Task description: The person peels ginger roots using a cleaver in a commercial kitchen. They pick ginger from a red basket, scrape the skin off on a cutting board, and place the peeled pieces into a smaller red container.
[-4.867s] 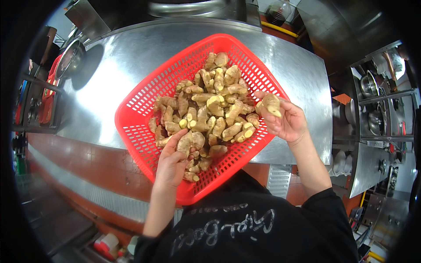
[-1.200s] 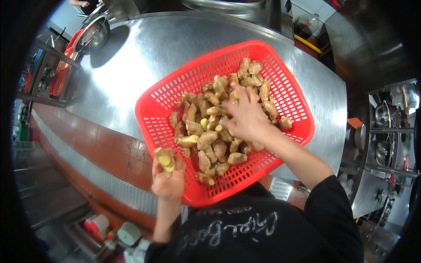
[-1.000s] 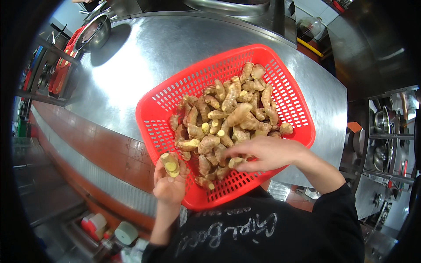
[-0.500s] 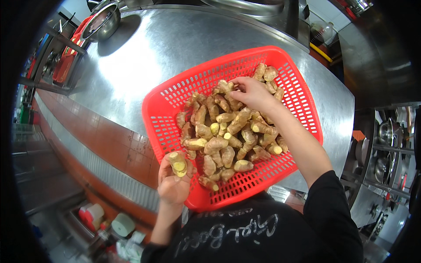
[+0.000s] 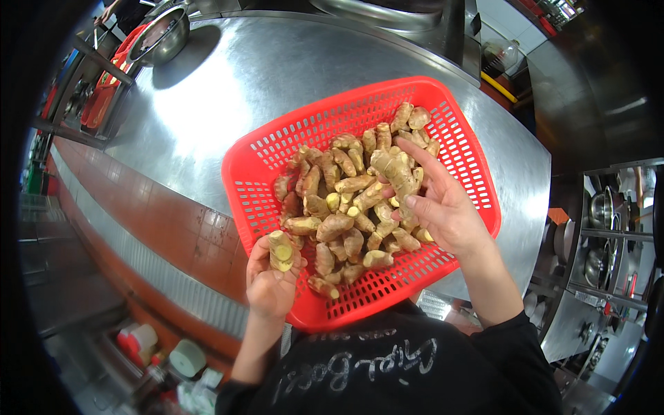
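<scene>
A red slotted plastic basket (image 5: pixel 315 315) holds a heap of ginger pieces (image 5: pixel 335 227), several with pale yellow cut ends. At its near left corner, my left hand (image 5: pixel 271 285) is closed on a piece of ginger (image 5: pixel 281 250) whose round yellow cut face shows. Over the right part of the heap, my right hand (image 5: pixel 446 207) is closed around a larger, knobbly ginger root (image 5: pixel 395 173), thumb on the near side and fingers beyond it. The root hides some pieces beneath it.
The basket stands on a stainless steel table (image 5: pixel 277 69). A metal bowl (image 5: pixel 166 43) sits at the far left, near a red crate (image 5: pixel 104 97). Red floor tiles (image 5: pixel 173 200) and a metal drain grate (image 5: pixel 155 259) run along the left. Shelves with metal bowls (image 5: pixel 600 211) are at the right.
My right hand has lifted a knobbly ginger root from the far part of the heap and brought it nearer and to the right. My left hand keeps its piece, raised slightly.
</scene>
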The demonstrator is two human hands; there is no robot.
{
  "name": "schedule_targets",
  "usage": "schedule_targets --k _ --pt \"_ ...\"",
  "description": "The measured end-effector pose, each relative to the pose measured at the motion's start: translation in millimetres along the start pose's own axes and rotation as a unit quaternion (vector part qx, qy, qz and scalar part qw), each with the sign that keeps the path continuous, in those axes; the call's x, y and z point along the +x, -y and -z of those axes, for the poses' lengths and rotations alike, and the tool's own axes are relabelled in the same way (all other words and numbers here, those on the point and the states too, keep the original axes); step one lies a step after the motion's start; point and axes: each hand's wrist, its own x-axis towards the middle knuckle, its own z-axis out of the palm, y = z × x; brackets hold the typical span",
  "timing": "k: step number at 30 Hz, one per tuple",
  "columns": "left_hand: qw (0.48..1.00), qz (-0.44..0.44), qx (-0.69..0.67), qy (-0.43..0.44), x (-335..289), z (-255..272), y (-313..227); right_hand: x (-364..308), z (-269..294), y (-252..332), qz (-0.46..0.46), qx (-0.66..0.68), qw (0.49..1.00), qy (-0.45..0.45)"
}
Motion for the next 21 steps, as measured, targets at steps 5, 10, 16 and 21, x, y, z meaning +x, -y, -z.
schedule_targets --k 5,10,16,21 --pt "1.000 0.001 -0.021 0.005 1.5 1.8 1.7 -17.0 -4.9 -8.5 0.051 -0.065 0.996 -0.039" --pt "1.000 -0.002 0.000 0.021 -0.2 4.2 1.5 -27.5 -6.7 -7.6 0.048 -0.041 0.997 -0.045" --pt "1.000 -0.004 -0.004 0.027 0.2 3.5 1.9 -38.6 -16.1 -13.6 0.034 0.052 0.995 -0.079" --pt "1.000 -0.006 -0.003 0.026 0.2 1.7 1.8 -42.4 -17.1 -15.3 0.021 0.060 0.992 -0.106"
